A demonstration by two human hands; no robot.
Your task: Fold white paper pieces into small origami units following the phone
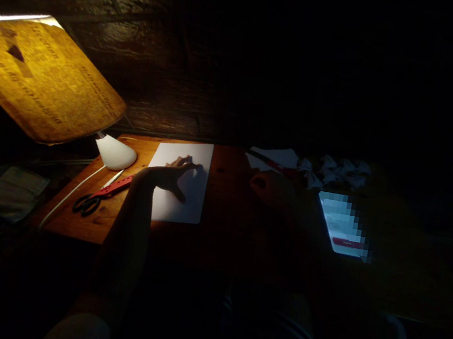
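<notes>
A white sheet of paper (178, 213) lies on the wooden table under the lamp light. My left hand (177, 176) rests on it with the fingers spread wide. To the right of the sheet, in shadow, is my right hand (273, 189), its fingers curled closed; whatever is inside them, if anything, is hidden. Just beyond the right hand lie a pale piece of paper (284, 157) and a dark and red object too dim to name. Beside my left forearm are scissors with black handles (88, 204) and a red strip-like part (117, 187).
A lamp with a yellow printed shade (45, 81) and white base (116, 154) stands at the left, its white cord (70, 192) trailing forward. Crumpled white papers (334, 171) lie at the back right, near a lit phone or tablet screen (337, 223). A wall (161, 95) rises behind.
</notes>
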